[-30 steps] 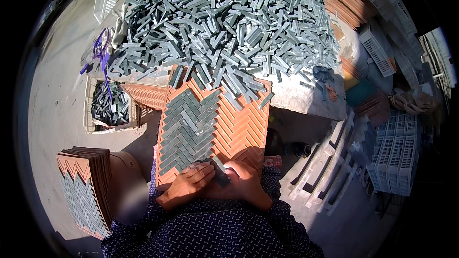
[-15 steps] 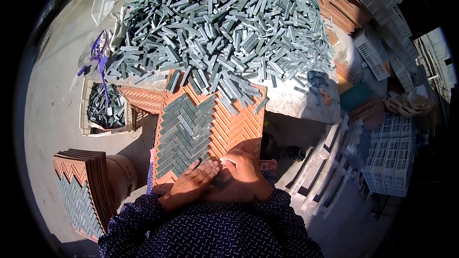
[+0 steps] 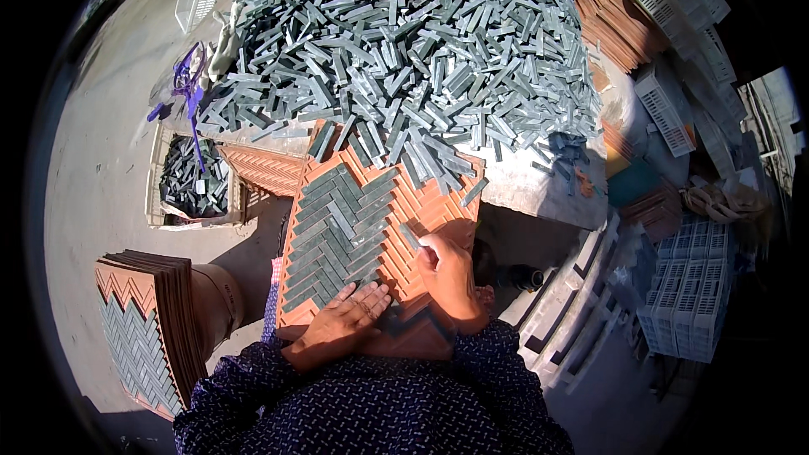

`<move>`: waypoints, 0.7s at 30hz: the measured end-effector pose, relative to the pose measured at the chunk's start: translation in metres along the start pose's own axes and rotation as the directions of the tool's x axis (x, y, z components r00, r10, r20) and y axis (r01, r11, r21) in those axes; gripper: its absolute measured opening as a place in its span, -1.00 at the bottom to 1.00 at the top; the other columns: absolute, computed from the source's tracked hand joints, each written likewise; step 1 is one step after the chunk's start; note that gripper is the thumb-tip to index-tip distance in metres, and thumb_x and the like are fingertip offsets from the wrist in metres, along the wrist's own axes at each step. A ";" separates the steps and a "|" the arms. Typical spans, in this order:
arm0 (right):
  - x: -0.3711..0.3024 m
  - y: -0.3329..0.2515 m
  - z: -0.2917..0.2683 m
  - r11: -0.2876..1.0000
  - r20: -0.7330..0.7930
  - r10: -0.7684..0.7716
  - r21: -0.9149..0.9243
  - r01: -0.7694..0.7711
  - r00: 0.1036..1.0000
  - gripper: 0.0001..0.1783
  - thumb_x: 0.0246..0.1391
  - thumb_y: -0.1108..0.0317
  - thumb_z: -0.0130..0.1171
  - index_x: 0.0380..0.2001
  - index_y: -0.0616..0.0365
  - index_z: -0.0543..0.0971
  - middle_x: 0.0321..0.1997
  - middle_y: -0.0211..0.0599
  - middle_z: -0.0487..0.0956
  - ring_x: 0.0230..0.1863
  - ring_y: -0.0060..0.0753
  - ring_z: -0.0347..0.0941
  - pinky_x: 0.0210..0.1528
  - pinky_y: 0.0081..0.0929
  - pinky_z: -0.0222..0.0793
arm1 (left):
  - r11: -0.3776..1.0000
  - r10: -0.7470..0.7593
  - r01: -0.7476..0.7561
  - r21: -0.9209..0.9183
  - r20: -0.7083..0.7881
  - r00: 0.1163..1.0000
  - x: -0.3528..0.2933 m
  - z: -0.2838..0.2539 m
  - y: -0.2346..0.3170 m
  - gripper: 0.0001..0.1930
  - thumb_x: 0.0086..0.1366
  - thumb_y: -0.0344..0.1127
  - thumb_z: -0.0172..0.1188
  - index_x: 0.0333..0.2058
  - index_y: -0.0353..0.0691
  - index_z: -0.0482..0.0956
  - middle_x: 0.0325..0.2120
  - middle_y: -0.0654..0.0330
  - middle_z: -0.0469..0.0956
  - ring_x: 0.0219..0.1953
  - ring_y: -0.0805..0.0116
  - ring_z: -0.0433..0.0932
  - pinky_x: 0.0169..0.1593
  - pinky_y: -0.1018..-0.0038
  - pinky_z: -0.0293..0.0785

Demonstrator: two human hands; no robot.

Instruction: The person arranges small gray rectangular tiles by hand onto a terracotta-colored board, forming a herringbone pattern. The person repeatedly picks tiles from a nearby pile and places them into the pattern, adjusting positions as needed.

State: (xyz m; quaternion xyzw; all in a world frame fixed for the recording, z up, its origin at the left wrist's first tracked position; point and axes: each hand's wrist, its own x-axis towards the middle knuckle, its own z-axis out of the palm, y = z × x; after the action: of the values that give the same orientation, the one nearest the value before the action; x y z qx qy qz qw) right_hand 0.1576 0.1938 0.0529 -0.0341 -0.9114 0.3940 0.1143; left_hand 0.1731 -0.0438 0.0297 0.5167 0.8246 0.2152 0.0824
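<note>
An orange herringbone-grooved tray [image 3: 428, 207] slants up in front of me, its top edge against the heap. Grey-green stone strips [image 3: 324, 240] fill its left side in a zigzag; bare grooves show on the right. My left hand [image 3: 341, 324] lies flat with fingers stretched over the lower strips. Over the bare grooves my right hand [image 3: 451, 278] pinches a single stone strip [image 3: 409, 236] between thumb and fingers, its end sticking out toward the upper left. Several loose strips overlap the tray's top edge. Near my body, shadow darkens the tray's lower part.
A big heap of stone strips [image 3: 404, 50] covers the pale table [image 3: 539, 190]. To the left stand a crate [image 3: 154, 194] of dark strips and a stack of trays [image 3: 164, 286]. A pallet [image 3: 556, 307] and white crates [image 3: 687, 286] are at the right.
My right hand has moved up and right, away from my left hand, and a pinched stone strip now shows. The left hand stays on the tray. The whole view has shifted slightly.
</note>
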 end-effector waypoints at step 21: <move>0.041 0.013 -0.004 0.989 -0.125 -0.146 0.001 0.148 0.981 -0.71 -0.06 0.53 0.23 -0.20 0.25 0.51 -0.30 -0.05 0.56 -0.37 -0.05 0.50 -0.29 -0.31 0.41 | 0.993 -0.112 0.110 0.051 0.056 0.992 0.018 -0.004 0.012 -0.18 0.16 0.04 0.17 0.31 -0.20 0.08 0.30 0.08 0.17 0.35 0.17 0.12 0.36 0.01 -0.09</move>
State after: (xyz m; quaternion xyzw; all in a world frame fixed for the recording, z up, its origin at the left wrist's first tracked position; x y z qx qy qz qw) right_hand 0.1180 0.2121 0.0538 0.0094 -0.9003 0.3864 0.2000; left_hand 0.1730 -0.0244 0.0403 0.4779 0.8542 0.1751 0.1062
